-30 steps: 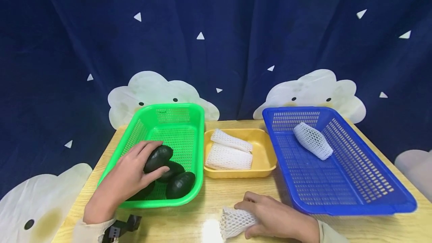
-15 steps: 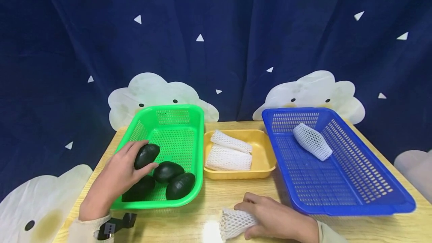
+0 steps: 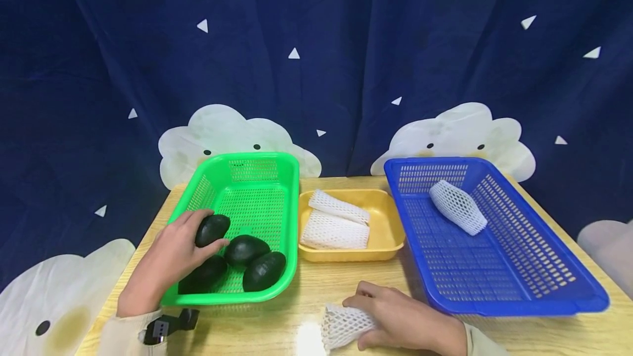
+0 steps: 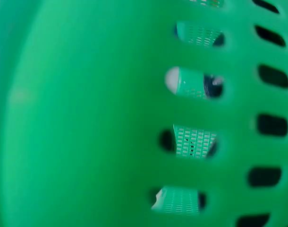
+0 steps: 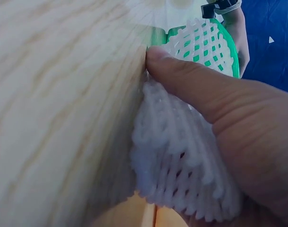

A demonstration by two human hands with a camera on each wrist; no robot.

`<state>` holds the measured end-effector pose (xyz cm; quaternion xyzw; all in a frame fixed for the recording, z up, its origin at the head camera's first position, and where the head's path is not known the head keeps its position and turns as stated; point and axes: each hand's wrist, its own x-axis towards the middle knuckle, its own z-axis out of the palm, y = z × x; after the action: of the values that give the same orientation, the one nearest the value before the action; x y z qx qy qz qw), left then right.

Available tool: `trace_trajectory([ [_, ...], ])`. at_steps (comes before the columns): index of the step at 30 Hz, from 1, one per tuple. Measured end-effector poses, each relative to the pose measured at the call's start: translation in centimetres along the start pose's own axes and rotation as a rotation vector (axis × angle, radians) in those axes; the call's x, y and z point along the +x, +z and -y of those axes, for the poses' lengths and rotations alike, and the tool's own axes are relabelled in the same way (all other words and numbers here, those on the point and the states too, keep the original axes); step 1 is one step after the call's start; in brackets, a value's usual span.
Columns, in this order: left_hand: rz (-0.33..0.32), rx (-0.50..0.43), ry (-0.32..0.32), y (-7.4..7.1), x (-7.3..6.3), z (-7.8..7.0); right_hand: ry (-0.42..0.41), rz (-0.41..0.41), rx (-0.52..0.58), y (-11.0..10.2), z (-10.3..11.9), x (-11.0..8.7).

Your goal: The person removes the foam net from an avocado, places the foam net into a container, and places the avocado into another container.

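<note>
In the head view my left hand (image 3: 175, 246) grips a dark avocado (image 3: 212, 229) inside the green basket (image 3: 292, 224), thumb on its near side and fingers over the top. Several more avocados, one of them (image 3: 264, 271) at the near right corner, lie around it. Close to the table's front, my right hand (image 3: 395, 317) holds a white foam net sleeve (image 3: 346, 326) low at the tabletop. The right wrist view shows the thumb laid across that foam net sleeve (image 5: 182, 142), its mouth spread. Green basket wall (image 4: 87, 113) fills the left wrist view, hiding the left hand there.
A yellow tray (image 3: 388, 224) between the baskets holds flat foam net sleeves (image 3: 336, 231). On the right stands a blue basket (image 3: 475, 305) containing a foam net sleeve (image 3: 457, 207) with a bulging middle. A dark blue curtain (image 3: 316, 70) hangs behind the wooden table (image 3: 296, 312).
The left hand has shifted left and slightly down with the avocado, uncovering more of the avocados beneath. The right hand and its foam net sleeve have stayed nearly still.
</note>
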<state>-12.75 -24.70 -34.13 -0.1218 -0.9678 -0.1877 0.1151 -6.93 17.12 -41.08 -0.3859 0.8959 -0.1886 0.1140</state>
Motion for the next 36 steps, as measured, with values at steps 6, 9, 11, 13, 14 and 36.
trace_trajectory([
  [6, 0.047, -0.001, -0.037, 0.5, 0.1, 0.5, 0.012, 0.015, 0.008, 0.0, -0.1, 0.0],
  [9, 0.069, -0.012, -0.048, 0.7, 0.2, 0.6, 0.011, 0.016, 0.005, 0.0, -0.1, 0.1],
  [11, 0.082, -0.018, -0.053, 0.8, 0.2, 0.7, 0.008, 0.010, 0.004, 0.0, 0.0, 0.1],
  [13, 0.092, -0.022, -0.055, 0.9, 0.2, 0.8, 0.008, 0.007, 0.006, 0.0, 0.0, 0.1],
  [14, 0.096, -0.022, -0.057, 1.0, 0.2, 0.8, 0.007, 0.005, 0.005, 0.0, 0.0, 0.0],
  [36, 0.171, 0.030, -0.096, 1.2, 0.1, 1.9, -0.007, 0.001, -0.009, 0.2, 0.0, 0.1],
])
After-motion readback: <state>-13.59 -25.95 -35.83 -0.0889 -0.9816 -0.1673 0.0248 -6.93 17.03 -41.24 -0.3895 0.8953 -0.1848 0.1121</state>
